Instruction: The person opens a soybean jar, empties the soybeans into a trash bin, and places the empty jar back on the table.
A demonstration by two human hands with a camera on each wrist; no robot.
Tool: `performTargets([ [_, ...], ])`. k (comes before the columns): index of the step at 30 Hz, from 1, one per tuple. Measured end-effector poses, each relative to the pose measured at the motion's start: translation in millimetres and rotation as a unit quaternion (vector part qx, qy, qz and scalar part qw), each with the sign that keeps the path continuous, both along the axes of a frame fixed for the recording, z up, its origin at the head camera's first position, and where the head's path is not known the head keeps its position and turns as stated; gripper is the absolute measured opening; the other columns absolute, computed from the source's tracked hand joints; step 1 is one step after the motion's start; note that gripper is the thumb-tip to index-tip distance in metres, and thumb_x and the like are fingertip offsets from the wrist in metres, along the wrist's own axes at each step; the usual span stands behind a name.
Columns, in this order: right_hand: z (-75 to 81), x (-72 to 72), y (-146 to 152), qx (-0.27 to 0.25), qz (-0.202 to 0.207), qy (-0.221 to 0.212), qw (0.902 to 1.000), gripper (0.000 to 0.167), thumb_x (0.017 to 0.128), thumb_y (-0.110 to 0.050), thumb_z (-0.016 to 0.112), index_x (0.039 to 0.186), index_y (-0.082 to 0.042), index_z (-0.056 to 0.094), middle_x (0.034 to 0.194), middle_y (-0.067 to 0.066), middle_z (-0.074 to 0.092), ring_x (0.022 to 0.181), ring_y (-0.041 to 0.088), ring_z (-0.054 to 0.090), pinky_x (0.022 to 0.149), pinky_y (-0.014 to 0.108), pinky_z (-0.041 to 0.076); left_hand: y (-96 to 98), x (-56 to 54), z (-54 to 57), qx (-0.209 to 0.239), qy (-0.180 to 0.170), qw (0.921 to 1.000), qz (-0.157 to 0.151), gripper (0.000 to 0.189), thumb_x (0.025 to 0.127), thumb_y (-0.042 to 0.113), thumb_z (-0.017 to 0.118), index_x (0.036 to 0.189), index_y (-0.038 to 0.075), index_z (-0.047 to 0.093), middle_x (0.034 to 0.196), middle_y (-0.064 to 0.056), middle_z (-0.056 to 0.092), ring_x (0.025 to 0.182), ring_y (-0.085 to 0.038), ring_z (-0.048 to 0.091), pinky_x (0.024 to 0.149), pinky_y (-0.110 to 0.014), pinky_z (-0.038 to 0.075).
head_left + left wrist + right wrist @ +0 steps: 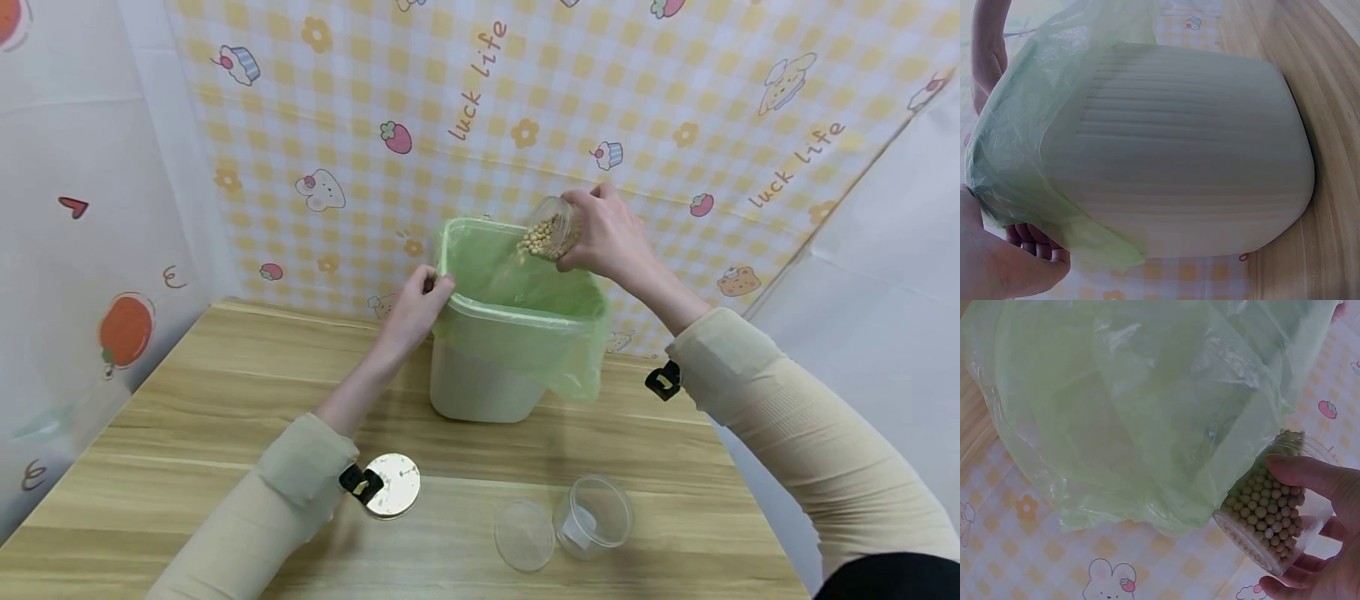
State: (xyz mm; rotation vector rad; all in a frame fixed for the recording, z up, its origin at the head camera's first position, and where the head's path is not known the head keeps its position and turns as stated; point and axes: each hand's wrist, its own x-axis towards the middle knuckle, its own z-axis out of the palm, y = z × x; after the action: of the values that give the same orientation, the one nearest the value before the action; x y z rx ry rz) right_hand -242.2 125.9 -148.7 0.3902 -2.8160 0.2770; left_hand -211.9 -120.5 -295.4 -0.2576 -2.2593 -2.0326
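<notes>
A white trash bin (480, 387), lined with a green plastic bag (528, 340), stands against the back wall. My right hand (609, 233) grips a clear jar (551, 208) tipped on its side over the bin's mouth. Soybeans (536, 239) spill from it into the bag. From the right wrist view, many soybeans (1269, 515) are still inside the jar, with thumb and fingers around its wall. At the bin's left rim my left hand (420, 307) holds the bag's folded edge, its fingers (1035, 240) curled there in the left wrist view.
On the wooden table (247, 400), nearer to me, lie a round metallic lid (397, 487), a clear plastic lid (523, 537) and a clear cup (611, 512) with something white in it. A patterned cloth (450, 100) hangs right behind the bin.
</notes>
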Motion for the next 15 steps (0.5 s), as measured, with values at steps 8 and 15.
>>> performTargets([
  [8, -1.5, -0.4, -0.3, 0.009, 0.003, 0.009, 0.9999, 0.09, 0.065, -0.013, 0.09, 0.147, -0.014, 0.053, 0.136, 0.024, 0.049, 0.115, 0.039, 0.053, 0.094, 0.065, 0.049, 0.7, 0.8, 0.8, -0.002, 0.002, 1.0, 0.003, 0.024, 0.102, 0.036, 0.052, 0.1, 0.012, 0.049, 0.091, -0.002, 0.042, 0.084, -0.019, 0.041, 0.073, -0.029, 0.038],
  [15, -2.4, -0.5, 0.7, 0.01, 0.0, 0.012, 0.9999, 0.09, 0.064, -0.013, 0.09, 0.147, -0.014, 0.053, 0.135, 0.023, 0.05, 0.115, 0.039, 0.053, 0.094, 0.066, 0.049, 0.4, 1.0, 0.4, -0.007, 0.003, 1.0, 0.006, 0.024, 0.102, 0.036, 0.052, 0.099, 0.013, 0.048, 0.091, -0.002, 0.042, 0.083, -0.019, 0.042, 0.073, -0.029, 0.038],
])
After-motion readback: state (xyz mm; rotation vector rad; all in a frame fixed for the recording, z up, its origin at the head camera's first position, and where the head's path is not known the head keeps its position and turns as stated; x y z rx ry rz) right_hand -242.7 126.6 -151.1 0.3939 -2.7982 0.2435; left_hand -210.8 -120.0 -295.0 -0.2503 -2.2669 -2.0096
